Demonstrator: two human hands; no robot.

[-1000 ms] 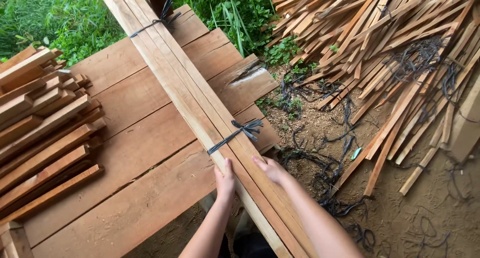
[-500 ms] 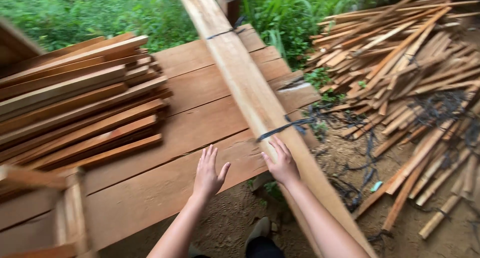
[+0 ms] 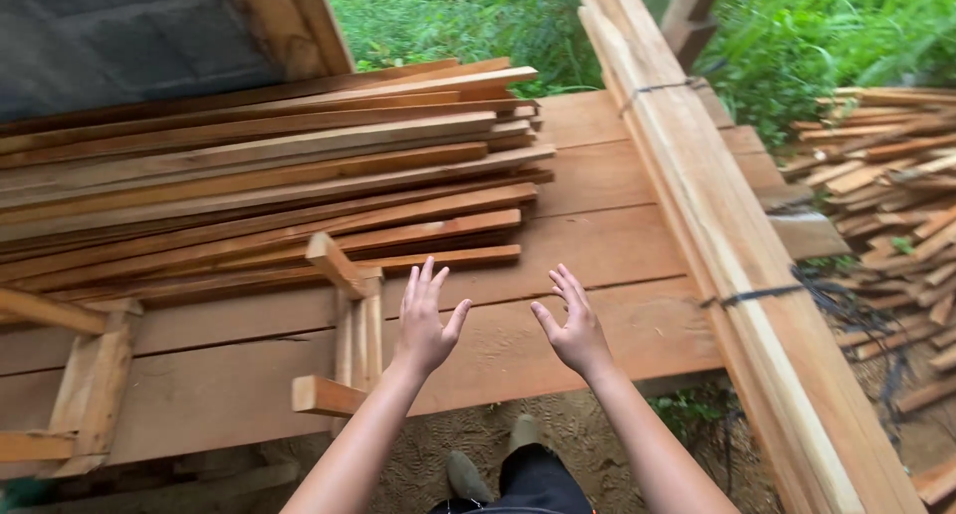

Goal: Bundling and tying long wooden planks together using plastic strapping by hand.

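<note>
So, both my hands are empty at this point. My left hand [image 3: 426, 320] and right hand [image 3: 575, 325] are spread wide open, fingers fanned, hovering over the plank platform [image 3: 597, 185] and gripping nothing. The tied bundle of wood slats [image 3: 732, 240] lies off to my right, running diagonally across the platform edge, black straps around it, not touching either hand. The loose slat stack [image 3: 269, 175] sits to my left, beyond a small wooden frame jig [image 3: 349, 315].

My take: to grab slats off that stack cleanly, I'd go in with palms low and take a few from the near edge, fingers clear of the jig's upright bits, since rough-sawn edges probably splinter.
</note>
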